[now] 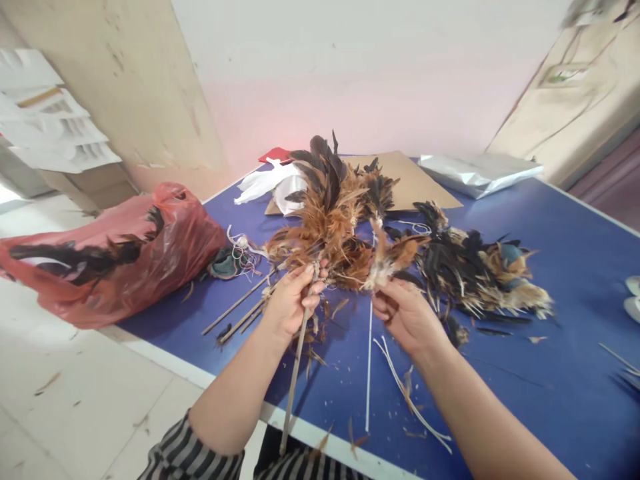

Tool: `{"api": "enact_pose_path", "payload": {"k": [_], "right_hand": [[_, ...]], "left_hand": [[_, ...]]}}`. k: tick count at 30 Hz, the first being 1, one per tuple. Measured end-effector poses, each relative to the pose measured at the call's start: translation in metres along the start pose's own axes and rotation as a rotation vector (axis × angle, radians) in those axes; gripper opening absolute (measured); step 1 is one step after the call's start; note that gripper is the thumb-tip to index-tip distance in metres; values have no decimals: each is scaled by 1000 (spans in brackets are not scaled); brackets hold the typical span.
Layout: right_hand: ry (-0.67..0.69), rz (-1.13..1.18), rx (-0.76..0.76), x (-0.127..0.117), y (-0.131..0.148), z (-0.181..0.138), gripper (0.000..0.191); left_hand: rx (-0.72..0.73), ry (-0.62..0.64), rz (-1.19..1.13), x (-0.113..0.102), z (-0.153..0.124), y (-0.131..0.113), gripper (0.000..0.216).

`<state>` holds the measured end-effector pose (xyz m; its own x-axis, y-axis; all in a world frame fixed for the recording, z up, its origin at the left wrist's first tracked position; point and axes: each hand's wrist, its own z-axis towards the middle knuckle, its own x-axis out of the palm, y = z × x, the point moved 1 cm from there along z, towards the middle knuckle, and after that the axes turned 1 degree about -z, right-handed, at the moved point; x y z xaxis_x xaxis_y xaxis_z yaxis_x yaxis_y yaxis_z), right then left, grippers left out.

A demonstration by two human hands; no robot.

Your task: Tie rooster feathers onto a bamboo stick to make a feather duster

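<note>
My left hand (294,300) is closed round a thin wooden stick (296,373) whose upper end carries a bushy head of brown and black feathers (330,213). The stick runs down past the table's near edge toward my lap. My right hand (404,312) pinches a small bunch of brown and white feathers (387,257) and holds it against the side of the feathered head. Both hands hover over the blue table (550,373).
A loose heap of dark and tan feathers (475,270) lies right of my hands. A red plastic bag (115,257) with feathers sits at the table's left corner. Spare sticks (240,308), string, cardboard (410,177), white cloth (273,181) and a silvery bag (475,172) lie further back.
</note>
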<state>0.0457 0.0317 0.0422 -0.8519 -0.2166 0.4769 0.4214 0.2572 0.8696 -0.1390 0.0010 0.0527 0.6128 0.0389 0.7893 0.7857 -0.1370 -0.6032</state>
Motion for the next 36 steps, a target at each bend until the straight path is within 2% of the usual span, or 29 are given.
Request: {"api": "enact_pose_path", "payload": {"k": [7,13,19,26,31,36], "right_hand": [[33,-194,-117,28,-5,-10,23],[-13,-230,-121,24,-9,-4,27],[21,-261,-106,28,-10,-5,25],[-19,-301,-119,29,-10,-8,24],[22,-263,-112,23,-16,-6,25],[21,-222,-104,23,-20,-5,28]], "left_hand": [[47,-42,256,7,-4,21,22],[38,-33,398,8,-5,26,24],[26,-63,501,8,-7,30,31],[53,-39,552,11,-8,31,34],[51,20,538,14,-9,32,31],[36,2,498,13,-9,33,31]]}}
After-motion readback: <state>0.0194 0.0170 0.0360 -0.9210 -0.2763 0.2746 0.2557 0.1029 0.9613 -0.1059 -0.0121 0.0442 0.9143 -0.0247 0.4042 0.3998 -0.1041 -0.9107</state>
